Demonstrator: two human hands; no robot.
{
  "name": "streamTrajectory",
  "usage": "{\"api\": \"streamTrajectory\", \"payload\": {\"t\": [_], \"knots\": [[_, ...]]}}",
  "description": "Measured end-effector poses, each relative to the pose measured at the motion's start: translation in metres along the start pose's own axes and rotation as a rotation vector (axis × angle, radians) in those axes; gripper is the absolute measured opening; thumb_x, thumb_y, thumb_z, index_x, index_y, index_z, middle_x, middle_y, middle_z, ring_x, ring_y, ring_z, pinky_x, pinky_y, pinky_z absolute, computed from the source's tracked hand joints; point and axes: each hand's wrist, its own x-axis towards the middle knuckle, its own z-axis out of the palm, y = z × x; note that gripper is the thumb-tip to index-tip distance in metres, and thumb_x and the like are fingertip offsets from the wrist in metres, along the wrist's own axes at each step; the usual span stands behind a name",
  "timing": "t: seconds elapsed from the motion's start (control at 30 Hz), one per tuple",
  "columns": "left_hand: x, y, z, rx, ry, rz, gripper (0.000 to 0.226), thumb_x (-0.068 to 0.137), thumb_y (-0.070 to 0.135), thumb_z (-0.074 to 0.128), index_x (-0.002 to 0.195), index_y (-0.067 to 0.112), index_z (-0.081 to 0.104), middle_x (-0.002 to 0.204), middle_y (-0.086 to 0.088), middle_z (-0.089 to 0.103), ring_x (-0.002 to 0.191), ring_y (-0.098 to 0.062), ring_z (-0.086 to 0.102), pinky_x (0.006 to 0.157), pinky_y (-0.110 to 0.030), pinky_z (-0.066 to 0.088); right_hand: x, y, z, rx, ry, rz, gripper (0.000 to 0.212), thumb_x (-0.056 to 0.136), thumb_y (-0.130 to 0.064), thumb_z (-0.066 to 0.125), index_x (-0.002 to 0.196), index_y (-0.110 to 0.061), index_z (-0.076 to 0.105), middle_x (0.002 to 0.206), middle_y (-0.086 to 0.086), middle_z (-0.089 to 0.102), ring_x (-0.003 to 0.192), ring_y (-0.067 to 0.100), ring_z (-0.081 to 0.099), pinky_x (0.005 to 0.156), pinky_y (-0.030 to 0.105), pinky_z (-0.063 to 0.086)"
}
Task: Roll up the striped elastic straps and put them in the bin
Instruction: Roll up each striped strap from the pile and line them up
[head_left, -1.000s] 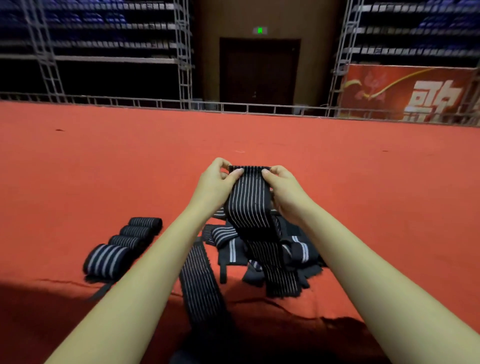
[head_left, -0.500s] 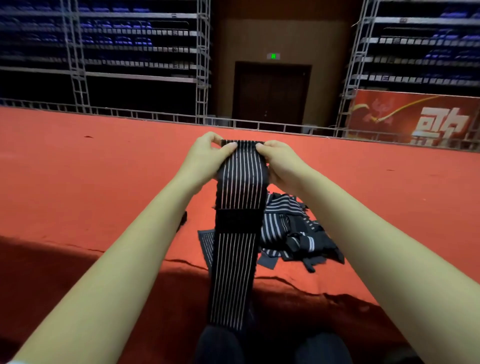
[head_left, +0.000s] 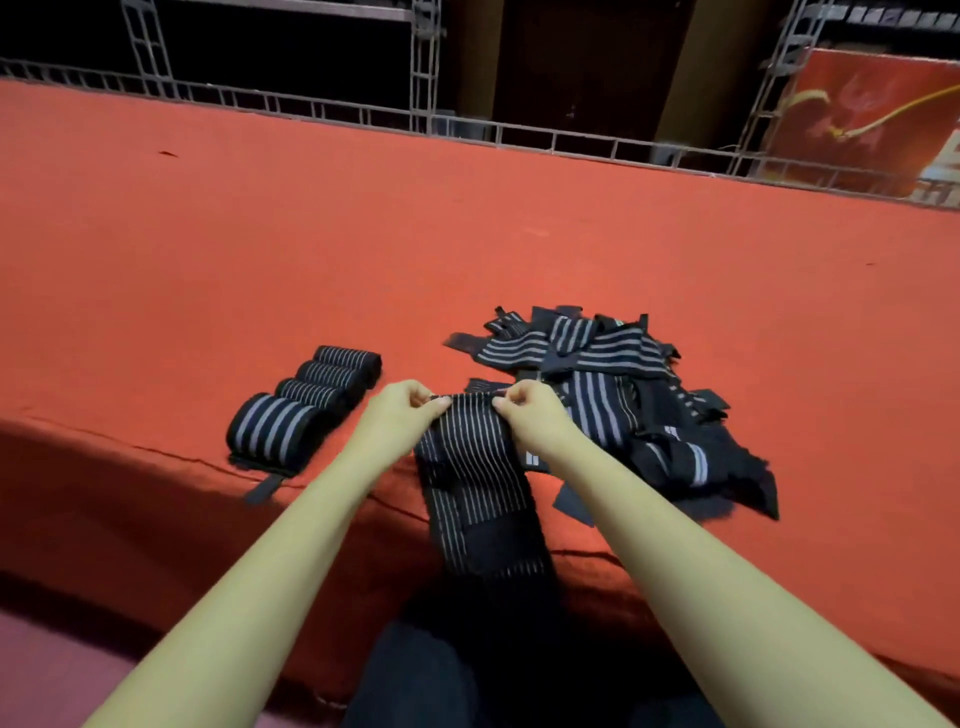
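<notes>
Striped strap (head_left: 475, 467): draped over the near edge of the red surface (head_left: 260, 234).
Left hand (head_left: 400, 415): the strap's far left corner is pinched.
Right hand (head_left: 531, 415): the far right corner is pinched.

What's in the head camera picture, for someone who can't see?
Left hand and right hand pinch the top edge of a black white-striped elastic strap over a red carpeted platform. Four rolled striped straps sit left, a loose strap pile right.
</notes>
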Motion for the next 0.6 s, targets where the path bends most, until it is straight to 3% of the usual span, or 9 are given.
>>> {"api": "streamTrajectory", "payload": {"t": [0.1,0.2,0.3,0.4,0.53,0.6], "knots": [[0.023,-0.020,0.020,0.052,0.070,-0.063,0.016,0.093,0.027,0.061,0.087,0.012,0.062,0.087,-0.002,0.063,0.089,-0.022,0.059,0.069,-0.026,0.034,0.028,0.017,0.020,-0.018,-0.003,0.021,0.049,0.096,-0.014,0.054,0.054,-0.018,0.029,0.056,-0.004,0.031,0.053,0.009,0.032,0.053,0.023,0.026],[0.043,-0.037,0.033,0.084,0.160,-0.102,0.017,0.093,0.021,0.061,0.089,0.006,0.065,0.094,-0.011,0.065,0.093,-0.026,0.059,0.070,-0.028,0.032,0.053,0.027,0.035,-0.027,-0.046,0.050,0.041,0.095,-0.017,0.056,0.058,-0.014,0.039,0.062,-0.003,0.041,0.060,0.011,0.042,0.063,0.028,0.031],[0.058,-0.055,0.040,0.119,0.236,-0.108,0.013,0.092,0.017,0.062,0.083,0.006,0.063,0.097,-0.017,0.064,0.095,-0.030,0.058,0.069,-0.026,0.029,0.069,0.033,0.045,-0.047,-0.085,0.033,0.023,0.093,-0.017,0.060,0.073,-0.009,0.055,0.070,-0.002,0.051,0.068,0.011,0.047,0.056,0.022,0.031],[0.067,-0.061,0.041,0.133,0.297,-0.121,0.015,0.089,0.015,0.066,0.088,0.001,0.069,0.094,-0.016,0.067,0.095,-0.029,0.060,0.071,-0.027,0.032,0.077,0.037,0.054,-0.032,-0.071,0.014,0.020,0.091,-0.016,0.062,0.075,-0.005,0.060,0.075,0.000,0.056,0.067,0.007,0.048,0.053,0.010,0.035],[0.071,-0.065,0.036,0.071,0.297,-0.117,0.016,0.086,0.018,0.070,0.091,0.003,0.072,0.089,-0.005,0.068,0.086,-0.017,0.058,0.068,-0.018,0.031,0.081,0.043,0.060,0.117,-0.069,0.066,0.015,0.089,-0.015,0.065,0.076,-0.009,0.065,0.074,-0.005,0.059,0.066,0.006,0.051,0.065,0.022,0.038],[0.067,-0.068,0.032,-0.019,0.290,-0.094,0.016,0.085,0.021,0.072,0.089,0.006,0.073,0.087,-0.001,0.069,0.084,-0.012,0.059,0.070,-0.015,0.034,0.079,0.046,0.059,0.289,-0.073,0.097,0.015,0.089,-0.015,0.067,0.074,-0.016,0.063,0.070,-0.006,0.060,0.062,0.009,0.053,0.060,0.025,0.043]]}}
